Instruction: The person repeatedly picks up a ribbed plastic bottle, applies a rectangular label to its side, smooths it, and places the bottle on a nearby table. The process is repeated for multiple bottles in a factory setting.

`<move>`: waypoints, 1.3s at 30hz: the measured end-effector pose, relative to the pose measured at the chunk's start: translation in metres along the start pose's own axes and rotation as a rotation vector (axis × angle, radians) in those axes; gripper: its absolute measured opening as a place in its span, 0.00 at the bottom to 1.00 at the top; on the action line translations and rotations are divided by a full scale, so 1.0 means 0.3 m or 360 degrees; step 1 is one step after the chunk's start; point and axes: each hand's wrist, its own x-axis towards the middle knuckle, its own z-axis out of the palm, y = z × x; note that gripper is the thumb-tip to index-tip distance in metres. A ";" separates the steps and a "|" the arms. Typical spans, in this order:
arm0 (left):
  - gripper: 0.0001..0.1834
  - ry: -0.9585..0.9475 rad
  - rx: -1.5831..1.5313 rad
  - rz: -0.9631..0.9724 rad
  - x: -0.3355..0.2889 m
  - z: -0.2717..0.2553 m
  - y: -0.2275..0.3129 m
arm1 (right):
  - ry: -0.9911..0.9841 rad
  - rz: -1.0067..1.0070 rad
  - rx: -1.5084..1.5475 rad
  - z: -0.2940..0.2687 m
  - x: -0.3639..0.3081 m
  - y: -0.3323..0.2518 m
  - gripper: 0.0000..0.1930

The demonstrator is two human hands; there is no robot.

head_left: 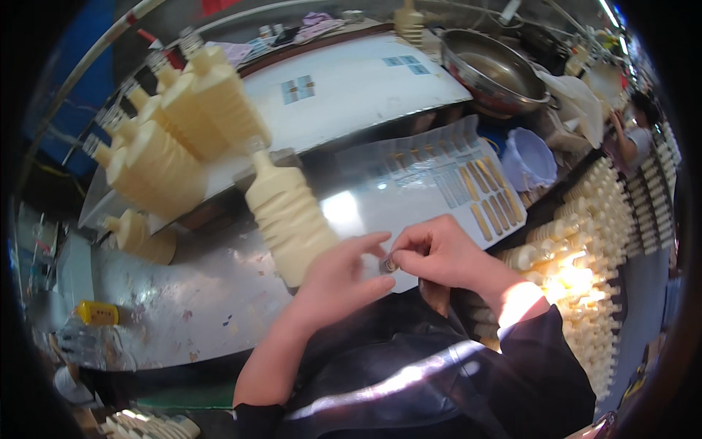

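My right hand (433, 252) is closed, with thumb and forefinger pinching a small curled piece (390, 264), dark and pale, perhaps a label; its kind is too small to make out. My left hand (344, 276) faces it with thumb and fingers spread, holding nothing. Just beyond the left hand, a cream ribbed plastic bottle (289, 219) rests on the bench, its neck pointing away from me. To the right, a clear sheet (446, 201) carries rows of narrow gold strips (501, 208) and lies near my right hand.
Several similar cream bottles (219, 102) stand on a raised white shelf (344, 102) at the back left. A metal basin (497, 66) and a lilac bucket (528, 159) are at the back right. Many bottles (578, 285) crowd the right side. A yellow box (97, 313) sits far left.
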 end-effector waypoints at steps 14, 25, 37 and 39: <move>0.11 0.1348 -0.0330 -0.0202 0.082 -0.347 -0.155 | 0.0037 -0.0121 0.0477 0.174 0.566 0.021 0.11; 0.12 0.1512 -0.0391 -0.0183 0.089 -0.337 -0.230 | 0.0078 -0.0089 0.0354 0.197 0.620 0.057 0.15; 0.12 0.1585 -0.0398 -0.0099 0.092 -0.322 -0.242 | 0.0068 -0.0123 0.0452 0.206 0.630 0.069 0.15; 0.12 0.1605 -0.0397 -0.0089 0.094 -0.316 -0.240 | 0.0045 -0.0102 0.0484 0.205 0.627 0.063 0.13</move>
